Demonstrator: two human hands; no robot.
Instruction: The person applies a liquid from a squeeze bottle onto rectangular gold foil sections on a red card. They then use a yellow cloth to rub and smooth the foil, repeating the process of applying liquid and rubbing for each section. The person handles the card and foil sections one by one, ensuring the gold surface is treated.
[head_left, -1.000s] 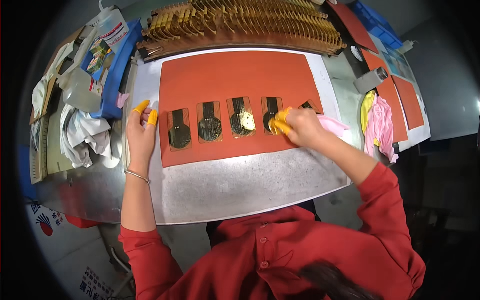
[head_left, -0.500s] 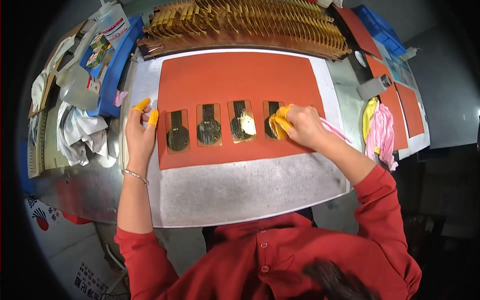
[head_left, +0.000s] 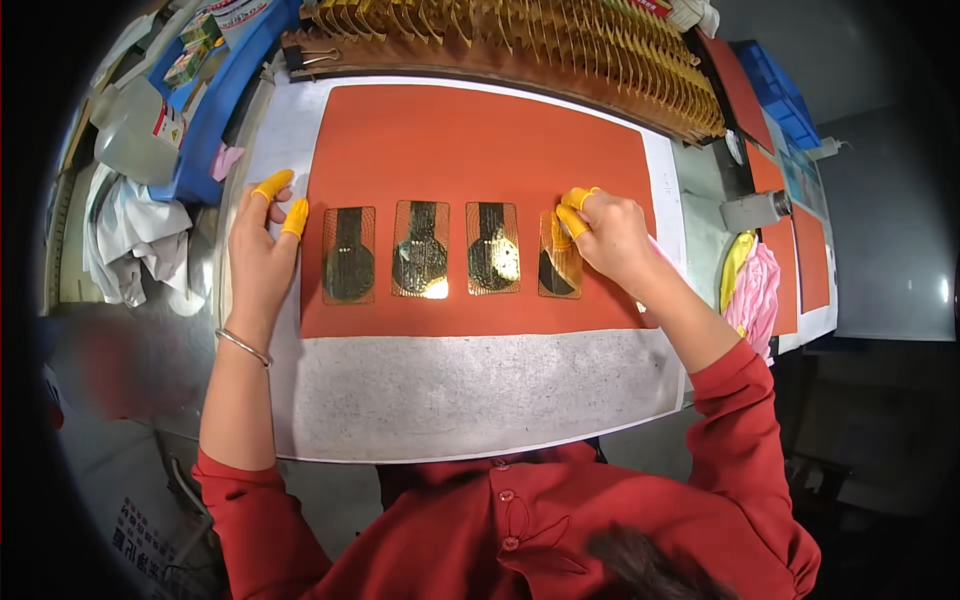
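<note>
Four-sided amber panels with dark keyhole-shaped areas, seemingly flexible circuits, lie in a row on an orange mat (head_left: 470,140): a left panel (head_left: 349,255), a second panel (head_left: 421,250), a third panel (head_left: 493,248) and a right panel (head_left: 560,270). My right hand (head_left: 612,235), in yellow finger cots, pinches at the right panel's upper right edge. There a translucent amber film (head_left: 568,240) with a slanting edge covers part of the dark area. My left hand (head_left: 263,240), also in finger cots, rests empty at the mat's left edge, thumb and forefinger apart.
Behind the mat stands a long rack (head_left: 520,50) of upright amber sheets. On the left are a blue tray (head_left: 215,110), a plastic bottle (head_left: 140,130) and white cloth (head_left: 140,240). To the right, a grey bottle (head_left: 752,211) stands near pink cloth (head_left: 755,285).
My right hand has shifted slightly up and right against the right panel, and the amber film now slants across it. The whole view has shifted a little; my left hand stays at the mat's edge.
</note>
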